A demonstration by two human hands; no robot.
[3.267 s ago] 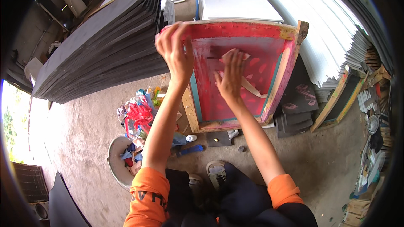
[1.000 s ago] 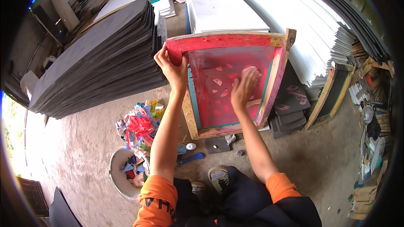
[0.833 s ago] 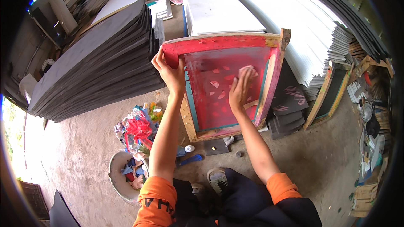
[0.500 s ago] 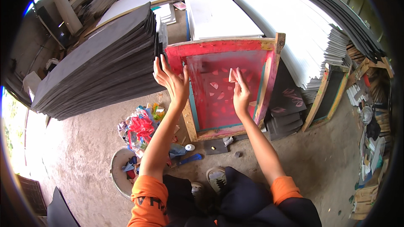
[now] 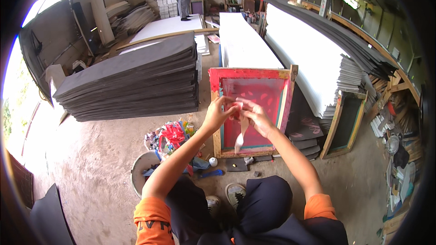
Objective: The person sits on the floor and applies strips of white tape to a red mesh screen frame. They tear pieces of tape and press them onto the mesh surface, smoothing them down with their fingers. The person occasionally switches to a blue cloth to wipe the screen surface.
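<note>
My left hand (image 5: 218, 114) and my right hand (image 5: 257, 118) meet in front of a wooden-framed printing screen. Fingers of both pinch a thin pale strip (image 5: 240, 141), whose loose end hangs below them; cloth or tape, I cannot tell. A small whitish, red-stained part of it shows between the fingertips. The printing screen (image 5: 250, 72) stands upright just beyond, leaning on stacked sheets. Its mesh is smeared red and carries pale petal-like shapes. My hands hide part of the mesh.
Black sheets (image 5: 131, 79) are stacked at left, white sheets (image 5: 304, 50) at right. A bucket (image 5: 137, 177) of rags, a colourful scrap heap (image 5: 170, 135) and a blue tool (image 5: 212, 173) lie near my feet. A second frame (image 5: 345, 124) leans at right. Two people stand far back.
My left hand has left the screen's upper left side and joined my right hand. The strip now hangs unfolded between them. My view has tilted up, showing more of the room.
</note>
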